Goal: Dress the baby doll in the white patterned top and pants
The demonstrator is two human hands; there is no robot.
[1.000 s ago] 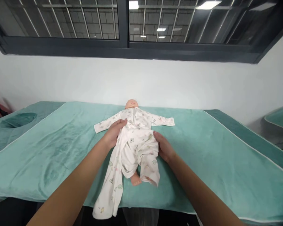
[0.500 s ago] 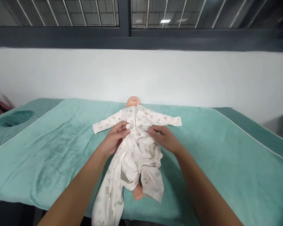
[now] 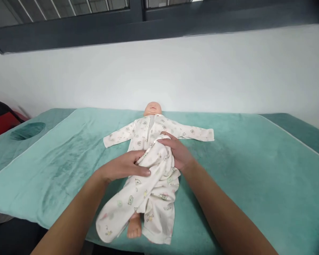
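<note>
A baby doll (image 3: 153, 108) lies on its back, wearing a white printed baby top (image 3: 140, 129) with its sleeves spread to both sides. White baby trousers (image 3: 146, 184) with small animal prints cover its lower body. One trouser leg slants flat to the lower left; a bare foot (image 3: 134, 226) shows between the legs. My right hand (image 3: 177, 150) pinches the waistband at the doll's belly. My left hand (image 3: 127, 164) grips the waistband's left side, thumb on the cloth and fingers at the edge. The cloth hides the doll's hips and other foot.
A teal plush cover (image 3: 244, 170) lies over the bed, which has an oval hole (image 3: 28, 131) at the left end. Behind it stand a white wall (image 3: 202, 78) and a dark window frame (image 3: 69, 33). A red and black item (image 3: 2, 122) sits far left.
My right hand has drawn the waistband up and slightly inward. My left hand has moved down and its thumb lies over the trousers. The loose trouser leg has shifted up. The camera view has tilted.
</note>
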